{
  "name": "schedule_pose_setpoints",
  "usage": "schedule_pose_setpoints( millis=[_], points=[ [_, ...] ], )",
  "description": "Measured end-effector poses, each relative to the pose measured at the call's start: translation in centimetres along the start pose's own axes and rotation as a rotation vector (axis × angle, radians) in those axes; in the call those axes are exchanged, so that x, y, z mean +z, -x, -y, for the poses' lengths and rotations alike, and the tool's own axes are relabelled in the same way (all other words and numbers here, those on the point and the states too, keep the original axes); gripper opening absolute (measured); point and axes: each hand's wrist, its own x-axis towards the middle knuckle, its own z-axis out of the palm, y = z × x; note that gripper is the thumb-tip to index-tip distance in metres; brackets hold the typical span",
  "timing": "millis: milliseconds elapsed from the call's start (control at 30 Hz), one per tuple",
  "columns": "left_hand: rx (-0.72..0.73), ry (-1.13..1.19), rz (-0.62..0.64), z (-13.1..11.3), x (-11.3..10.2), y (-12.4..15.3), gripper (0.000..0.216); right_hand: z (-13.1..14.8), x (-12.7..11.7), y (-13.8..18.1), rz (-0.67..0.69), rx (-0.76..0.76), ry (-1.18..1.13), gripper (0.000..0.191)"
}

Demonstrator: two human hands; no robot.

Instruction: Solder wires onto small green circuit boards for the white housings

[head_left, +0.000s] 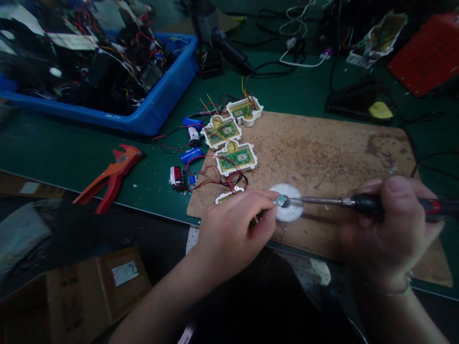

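My right hand (389, 229) grips a soldering iron (353, 202) by its black and red handle, its metal tip touching a tiny green circuit board (282, 200). That board lies on a round white disc (291, 212) on the brown work board (322, 157). My left hand (234, 229) pinches the small board's left edge between thumb and fingers. A white housing (226, 195) with red and black wires peeks out just behind my left hand.
Three white housings with green circuit boards (237, 157) and wired blue batteries (191, 155) lie at the brown board's left end. Red wire strippers (114, 174) rest on the green mat. A blue bin (150, 112) of wired parts stands far left. Cardboard boxes (118, 282) sit below the bench.
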Motion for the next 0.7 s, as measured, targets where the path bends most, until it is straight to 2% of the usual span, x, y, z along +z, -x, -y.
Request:
schedule_pose_setpoints(
  millis=[700],
  points=[
    [-0.018, 0.058, -0.018, 0.20, 0.12, 0.34, 0.010, -0.65, 0.00, 0.29, 0.112, -0.182, -0.038, 0.018]
  ],
)
